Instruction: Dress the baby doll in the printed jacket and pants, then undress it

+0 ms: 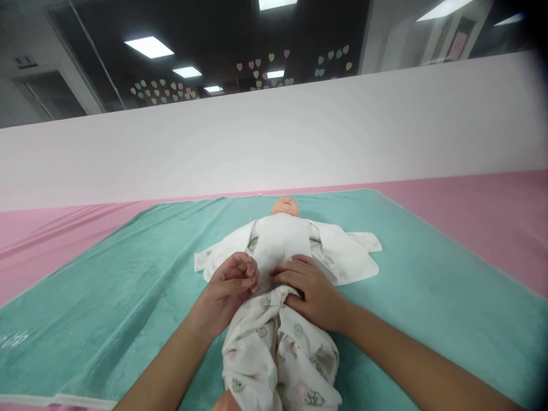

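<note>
A baby doll (285,205) lies on its back, its head at the far end and its legs toward me. Its torso is covered by white cloth, and a white baby jacket (346,257) is spread out on both sides of it. Patterned white baby pants (257,354) cover the legs up to the waist. My right hand (314,291) grips the waistband at the front, its fingers over the doll's belly. Beside the waist on the left, my left hand (233,288) is loosely curled, with nothing visible in it; part of its palm side is hidden.
Under the doll is a green blanket (141,285) with a white edge, laid over a pink sheet (479,222). A low white wall (265,142) runs behind it. Above that is dark glass (222,34) with heart stickers and reflected ceiling lights.
</note>
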`<state>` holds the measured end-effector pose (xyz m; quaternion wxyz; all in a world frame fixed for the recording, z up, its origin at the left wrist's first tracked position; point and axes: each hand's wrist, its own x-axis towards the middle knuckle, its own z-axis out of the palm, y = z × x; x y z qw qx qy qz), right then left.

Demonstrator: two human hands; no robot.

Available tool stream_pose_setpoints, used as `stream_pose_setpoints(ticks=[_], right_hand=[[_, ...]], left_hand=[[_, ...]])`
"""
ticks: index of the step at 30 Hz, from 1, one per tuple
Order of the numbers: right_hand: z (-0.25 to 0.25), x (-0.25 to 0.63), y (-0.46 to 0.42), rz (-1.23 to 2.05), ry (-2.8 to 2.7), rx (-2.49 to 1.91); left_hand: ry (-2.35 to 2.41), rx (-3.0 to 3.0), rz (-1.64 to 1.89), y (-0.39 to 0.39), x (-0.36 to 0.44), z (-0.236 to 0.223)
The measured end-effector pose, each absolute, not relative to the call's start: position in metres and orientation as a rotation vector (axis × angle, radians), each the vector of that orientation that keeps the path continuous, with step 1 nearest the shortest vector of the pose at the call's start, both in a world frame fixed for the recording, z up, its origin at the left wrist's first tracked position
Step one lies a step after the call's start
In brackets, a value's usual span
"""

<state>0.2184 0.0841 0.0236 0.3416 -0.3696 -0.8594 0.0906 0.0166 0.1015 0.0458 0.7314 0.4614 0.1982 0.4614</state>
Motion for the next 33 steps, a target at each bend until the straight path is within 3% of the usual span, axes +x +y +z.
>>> stream_pose_setpoints(ticks=[13,33], right_hand=[[0.023,0.214,0.081,0.411,-2.180,-0.899],[0.023,0.215,0.081,0.404,-2.208,-0.904]], left_hand=[[0.448,1.003,1.028,0.104,0.017,0.042],[0.697,1.065,1.113,0.107,0.024,0.036]])
